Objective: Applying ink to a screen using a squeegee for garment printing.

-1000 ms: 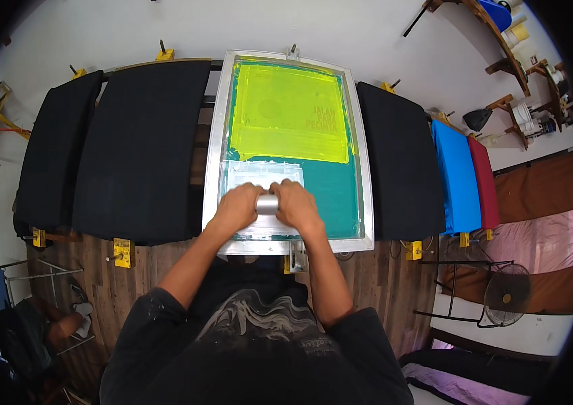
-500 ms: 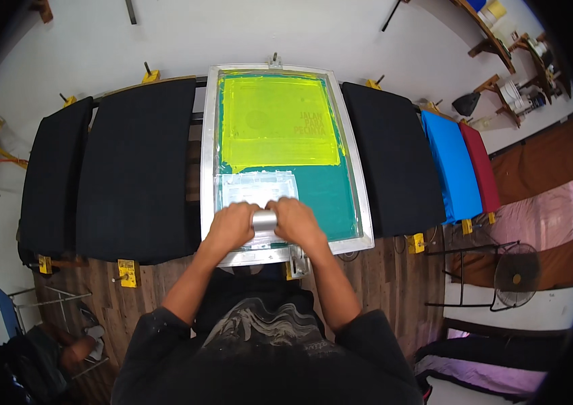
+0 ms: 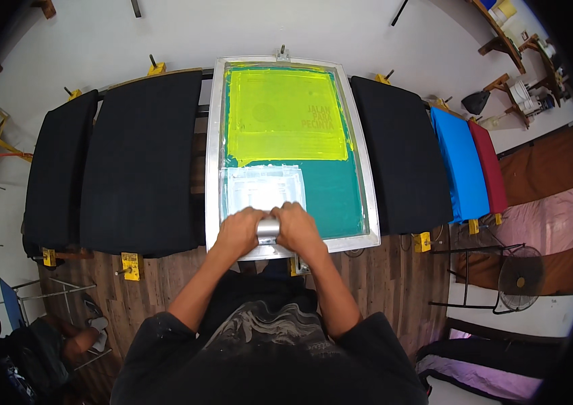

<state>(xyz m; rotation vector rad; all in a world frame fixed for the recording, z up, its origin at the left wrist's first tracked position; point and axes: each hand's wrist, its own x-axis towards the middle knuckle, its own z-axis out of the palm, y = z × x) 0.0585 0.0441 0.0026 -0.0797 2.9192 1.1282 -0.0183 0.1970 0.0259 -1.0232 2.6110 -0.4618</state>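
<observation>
In front of me lies a silk-screen frame (image 3: pixel 371 202) with a silver metal rim and teal mesh. My left hand (image 3: pixel 240 229) and my right hand (image 3: pixel 297 229) are wrapped side by side round a squeegee (image 3: pixel 268 230) with a silvery handle. The squeegee is at the near end of the screen, and my hands hide its ends and blade. Just beyond it shows a pale, shiny, whitish rectangle (image 3: pixel 263 185) on the mesh. Bright yellow-green ink (image 3: pixel 279 115) covers the far half, with faint darker lettering at its right.
Black fabric-covered boards (image 3: pixel 141 162) stand left and right of the screen, held by yellow clamps (image 3: pixel 132 266). Farther right come a blue board (image 3: pixel 462 165) and a red one (image 3: pixel 487 165). A standing fan (image 3: pixel 521 278) is at the right. Another person's leg (image 3: pixel 80 341) shows at lower left.
The squeegee and both hands have come slightly nearer to me along the screen. The whole view has shifted a little. Both hands keep their grip.
</observation>
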